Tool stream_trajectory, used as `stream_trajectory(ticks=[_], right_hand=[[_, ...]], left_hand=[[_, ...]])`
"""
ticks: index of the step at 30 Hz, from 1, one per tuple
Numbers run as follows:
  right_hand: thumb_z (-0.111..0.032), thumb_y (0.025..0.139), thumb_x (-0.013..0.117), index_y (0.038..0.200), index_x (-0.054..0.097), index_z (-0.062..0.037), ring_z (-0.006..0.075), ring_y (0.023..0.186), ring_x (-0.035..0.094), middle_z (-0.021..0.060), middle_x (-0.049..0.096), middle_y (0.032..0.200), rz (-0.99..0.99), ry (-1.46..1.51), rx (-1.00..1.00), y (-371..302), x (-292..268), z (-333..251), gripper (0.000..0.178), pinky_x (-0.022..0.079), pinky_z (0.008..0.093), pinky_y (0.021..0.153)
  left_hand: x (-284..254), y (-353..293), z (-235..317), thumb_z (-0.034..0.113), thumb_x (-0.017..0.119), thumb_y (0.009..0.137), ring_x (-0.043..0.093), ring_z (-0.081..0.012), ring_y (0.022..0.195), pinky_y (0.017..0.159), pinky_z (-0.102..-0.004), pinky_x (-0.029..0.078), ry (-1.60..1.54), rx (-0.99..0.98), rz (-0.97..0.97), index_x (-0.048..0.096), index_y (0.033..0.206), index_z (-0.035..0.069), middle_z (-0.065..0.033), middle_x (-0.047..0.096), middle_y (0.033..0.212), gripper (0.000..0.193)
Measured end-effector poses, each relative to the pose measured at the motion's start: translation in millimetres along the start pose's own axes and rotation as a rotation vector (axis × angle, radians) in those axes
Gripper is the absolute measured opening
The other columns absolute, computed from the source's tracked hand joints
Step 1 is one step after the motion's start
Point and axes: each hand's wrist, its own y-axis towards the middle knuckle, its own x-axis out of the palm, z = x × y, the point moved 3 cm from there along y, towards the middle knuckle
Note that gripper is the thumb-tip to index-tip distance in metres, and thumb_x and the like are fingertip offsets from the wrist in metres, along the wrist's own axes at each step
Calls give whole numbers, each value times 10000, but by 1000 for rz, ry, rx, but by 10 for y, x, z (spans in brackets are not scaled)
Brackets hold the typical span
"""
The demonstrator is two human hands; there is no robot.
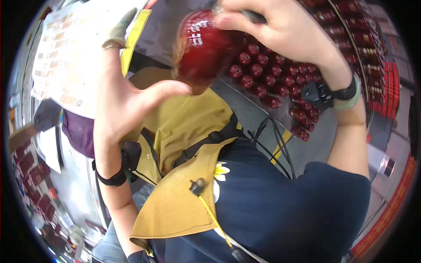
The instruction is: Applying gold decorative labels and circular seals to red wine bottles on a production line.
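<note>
A glossy dark red bottle-like vessel [199, 48], with pale markings on its side, is tilted in front of me and slightly blurred. My right hand [276, 26] is closed at its upper right, the thumb lying against the red surface. Between thumb and fingers shows a dark, slim handle [254, 16]; its working end is hidden. My left hand [123, 96] is open beside the vessel's lower left, thumb stretched toward its lower edge; whether they touch, I cannot tell. A greyish cover [123, 28] sheathes a finger of it. What supports the vessel is hidden.
Several round red bottle tops [263, 70] stand close together beyond my right wrist, with more red bottles [346, 30] farther right. A printed sheet [61, 52] lies at upper left. Black cables [276, 140] hang near the mustard apron [184, 197].
</note>
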Motion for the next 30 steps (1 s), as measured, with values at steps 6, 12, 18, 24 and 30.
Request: stream_trajectory(ticks=[6, 12, 18, 24, 30], right_hand=[[-275, 989, 664, 888, 678, -16, 421, 871, 660, 203, 651, 880, 225, -234, 946, -2486, 944, 881, 278, 514, 500, 740], [-318, 977, 675, 1108, 768, -103, 449, 1089, 681, 239, 715, 1169, 54, 1, 1706, -4581, 2670, 999, 269, 560, 530, 889], [-364, 968, 678, 1151, 787, -172, 402, 1148, 691, 204, 737, 1181, 170, 41, 2079, -5679, 3826, 1029, 287, 559, 486, 978], [-387, 949, 692, 1103, 792, -145, 416, 1108, 699, 218, 739, 1161, 486, 53, 2226, -6147, 4138, 1339, 304, 559, 485, 982], [-373, 958, 679, 1095, 796, -137, 406, 1103, 707, 212, 741, 1158, 500, 63, 2225, -6278, 4115, 1791, 298, 566, 481, 980]], left_hand=[[70, -74, -411, 29, 697, 953, 375, -285, 1527, 1269, -452, 248, -101, -195, -28, 378, 1575, -4, -198, 423, 1613, 700], [276, -284, -609, 1, 641, 994, 419, -254, 1503, 1259, -413, 274, -119, -254, -123, 417, 1566, 18, -162, 466, 1600, 614], [254, -533, -527, 38, 594, 1036, 449, -209, 1482, 1237, -369, 334, -27, -339, -130, 503, 1521, 16, -125, 473, 1607, 494], [77, -535, -336, 34, 560, 1041, 425, -232, 1496, 1252, -434, 314, 112, -293, -133, 533, 1493, -13, -149, 475, 1600, 455], [-414, -677, -473, 159, 616, 1054, 500, -212, 1436, 1230, -394, 365, 241, -356, 17, 571, 1466, 6, -120, 557, 1532, 442]])
